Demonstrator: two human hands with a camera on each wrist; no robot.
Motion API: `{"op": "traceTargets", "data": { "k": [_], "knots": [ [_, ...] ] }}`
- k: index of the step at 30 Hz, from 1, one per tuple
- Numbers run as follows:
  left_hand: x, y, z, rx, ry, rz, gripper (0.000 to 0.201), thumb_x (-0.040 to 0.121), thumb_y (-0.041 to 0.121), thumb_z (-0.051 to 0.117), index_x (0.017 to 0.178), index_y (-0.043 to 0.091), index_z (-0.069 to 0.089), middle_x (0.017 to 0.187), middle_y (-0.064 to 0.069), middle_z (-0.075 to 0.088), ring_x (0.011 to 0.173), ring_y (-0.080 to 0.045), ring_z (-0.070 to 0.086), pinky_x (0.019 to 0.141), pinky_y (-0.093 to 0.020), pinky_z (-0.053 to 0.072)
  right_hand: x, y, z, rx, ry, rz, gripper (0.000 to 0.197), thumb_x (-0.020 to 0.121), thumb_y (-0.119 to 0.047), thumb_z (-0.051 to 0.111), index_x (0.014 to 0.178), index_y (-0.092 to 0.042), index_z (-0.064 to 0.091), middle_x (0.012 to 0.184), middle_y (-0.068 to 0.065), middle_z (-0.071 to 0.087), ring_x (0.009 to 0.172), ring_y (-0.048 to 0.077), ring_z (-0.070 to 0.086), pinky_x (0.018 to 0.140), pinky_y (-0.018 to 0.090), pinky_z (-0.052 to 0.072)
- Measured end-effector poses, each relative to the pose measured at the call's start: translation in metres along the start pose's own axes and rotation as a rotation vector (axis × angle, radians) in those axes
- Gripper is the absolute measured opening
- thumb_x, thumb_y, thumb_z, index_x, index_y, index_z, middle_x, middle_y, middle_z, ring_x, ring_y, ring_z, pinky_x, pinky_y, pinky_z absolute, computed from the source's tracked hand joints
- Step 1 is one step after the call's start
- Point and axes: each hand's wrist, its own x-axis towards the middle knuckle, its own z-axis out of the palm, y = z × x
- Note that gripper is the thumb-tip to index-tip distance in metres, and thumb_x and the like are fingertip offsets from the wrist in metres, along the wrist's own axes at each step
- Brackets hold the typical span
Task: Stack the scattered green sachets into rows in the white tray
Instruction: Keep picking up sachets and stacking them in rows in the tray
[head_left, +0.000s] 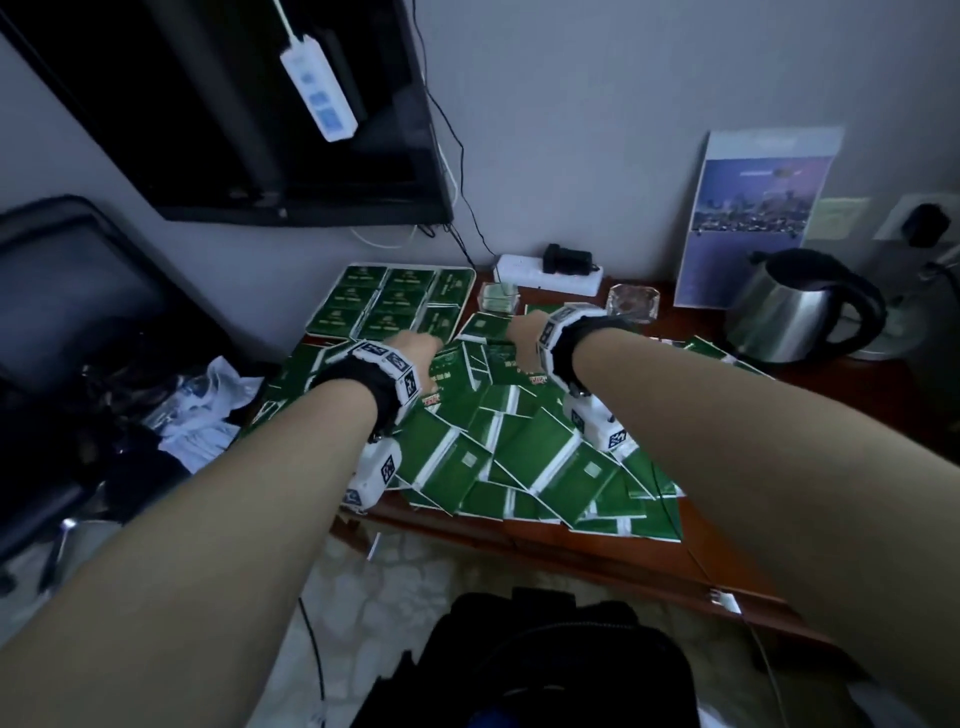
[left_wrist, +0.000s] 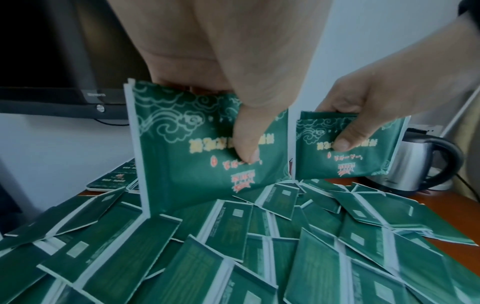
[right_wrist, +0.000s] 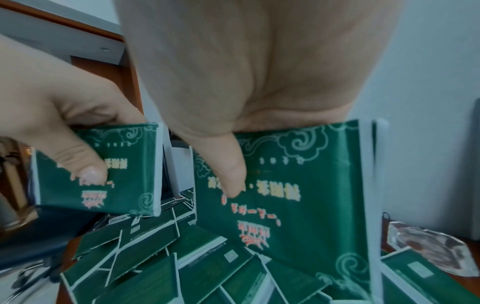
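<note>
Many green sachets lie scattered in a pile over the wooden table. At the far left stands the white tray, with rows of sachets in it. My left hand hovers over the pile just in front of the tray and pinches a small upright stack of sachets, thumb on the printed face. To its right my right hand pinches another small stack of sachets the same way. Both stacks hang just above the pile.
A steel kettle stands at the right. A glass ashtray, a small glass and a white power strip sit along the wall. A dark monitor hangs at the upper left, and a black chair stands left of the table.
</note>
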Motion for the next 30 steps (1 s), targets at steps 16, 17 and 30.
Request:
{"op": "traceTargets", "data": {
  "k": [16, 17, 30],
  "knots": [
    [0.147, -0.173, 0.015, 0.016, -0.093, 0.206, 0.066, 0.090, 0.024, 0.069, 0.148, 0.012, 0.041, 0.138, -0.014, 0.055, 0.120, -0.030, 0.057, 0.097, -0.034, 0.050, 0.157, -0.073, -0.050, 0.090, -0.175, 0.184, 0.030, 0.096, -0.006, 0.053, 0.126, -0.002, 0.056, 0.094, 0.003, 0.059, 0.076, 0.018, 0.057, 0.074, 0.029, 0.054],
    [0.159, -0.185, 0.013, 0.019, -0.081, 0.228, 0.067, 0.090, 0.024, 0.069, 0.149, 0.012, 0.040, 0.140, -0.014, 0.054, 0.123, -0.030, 0.056, 0.099, -0.035, 0.049, 0.168, -0.079, -0.055, 0.114, -0.167, 0.201, 0.030, 0.096, -0.008, 0.053, 0.126, -0.006, 0.055, 0.096, 0.001, 0.058, 0.079, 0.019, 0.057, 0.076, 0.030, 0.051],
    [0.298, -0.313, 0.031, 0.046, -0.089, 0.294, 0.058, 0.089, 0.010, 0.065, 0.144, 0.017, 0.048, 0.126, -0.015, 0.062, 0.108, -0.032, 0.063, 0.091, -0.041, 0.055, 0.315, -0.132, -0.078, 0.452, -0.055, 0.287, 0.019, 0.091, -0.008, 0.044, 0.105, -0.010, 0.058, 0.104, 0.012, 0.068, 0.091, 0.030, 0.066, 0.083, 0.044, 0.058]
  ]
}}
